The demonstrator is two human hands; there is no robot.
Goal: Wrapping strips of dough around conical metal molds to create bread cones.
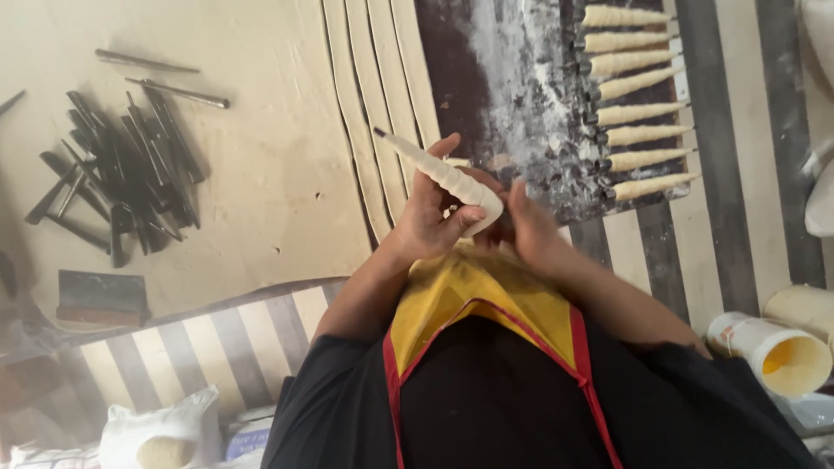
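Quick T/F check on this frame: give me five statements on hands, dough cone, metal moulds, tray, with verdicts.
1. The left hand grips a dough-wrapped cone. True.
2. The cone's dark metal tip points toward the person's body. False: it points away, up and to the left.
3. The finished cones lie in a column on a dark floured tray. True.
4. The pile of bare metal moulds sits to the right of the tray. False: it lies far left on the work surface.
5. The right hand rests on the dough strips. False: it is at the cone's wide end, next to the left hand.
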